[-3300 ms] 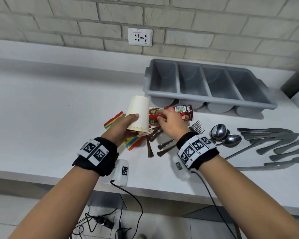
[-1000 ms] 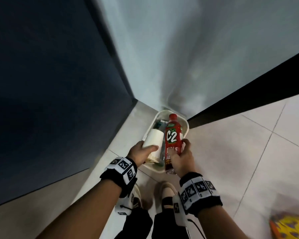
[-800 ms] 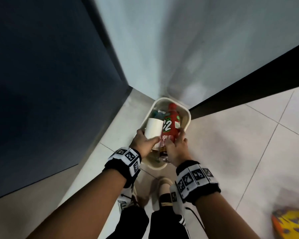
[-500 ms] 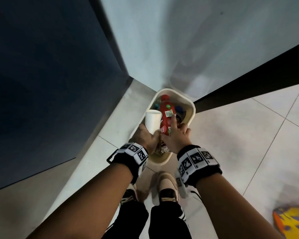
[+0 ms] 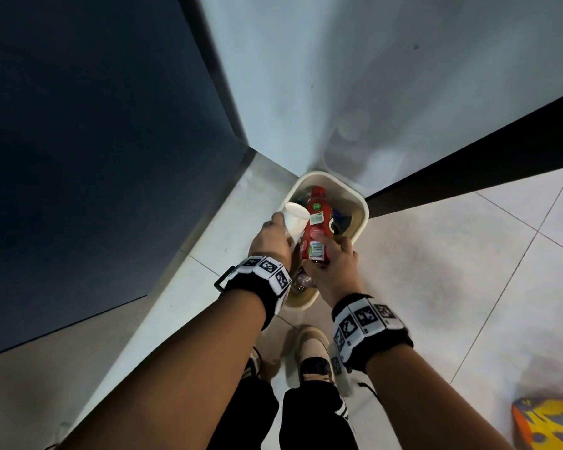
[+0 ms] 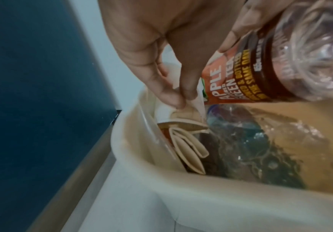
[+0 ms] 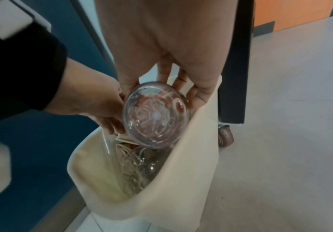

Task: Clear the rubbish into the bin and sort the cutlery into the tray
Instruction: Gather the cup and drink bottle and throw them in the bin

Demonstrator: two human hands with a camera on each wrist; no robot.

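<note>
A cream bin (image 5: 362, 206) stands on the tiled floor in a corner. My left hand (image 5: 281, 230) pinches a white paper cup (image 5: 295, 219) over the bin's left side. In the left wrist view my fingers (image 6: 173, 97) squeeze the cup (image 6: 183, 113) just inside the bin's rim (image 6: 181, 188). My right hand (image 5: 330, 251) grips a red-labelled clear plastic bottle (image 5: 317, 228) by its lower end, cap pointing down into the bin. In the right wrist view the bottle's clear base (image 7: 155, 116) faces the camera, my fingers curled round it.
The bin holds crushed clear plastic (image 6: 260, 141) and folded paper (image 6: 187, 150). A dark blue panel (image 5: 95, 141) rises on the left and a pale wall (image 5: 371, 76) behind. A caster wheel (image 7: 226, 135) is beside the bin. My shoes (image 5: 311, 355) stand before it.
I have gone from the counter to the bin with the cup and bottle. In the last second both hands have lowered them toward and into the bin's mouth.
</note>
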